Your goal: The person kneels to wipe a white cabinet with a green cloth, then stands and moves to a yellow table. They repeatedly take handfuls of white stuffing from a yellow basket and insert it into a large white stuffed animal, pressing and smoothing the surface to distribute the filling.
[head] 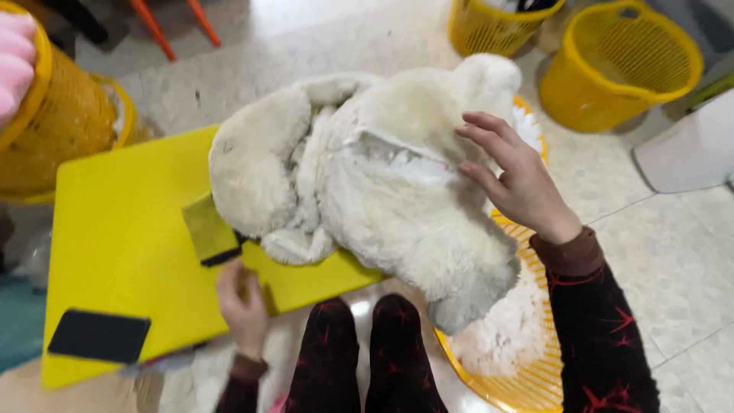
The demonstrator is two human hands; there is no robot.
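The right hand [511, 177], fingers spread, rests on the white plush toy [382, 183]; the left hand [243, 302] grips the yellow board [115, 229] beneath. Unheld, the toy could slide off toward the basket [527, 375] below.

Both hands bare, left hand [243, 304] and right hand [514, 177]; dark sleeves with red starburst lines and brown ribbed cuffs, trousers [359, 359] in matching print.

Premises are presenting as a small toy-stuffing workshop. Yellow mesh baskets [621, 65] are standing on the tiled floor [673, 252]. One basket [527, 367] is holding loose white filling [501, 329] beside a low yellow surface [115, 229].
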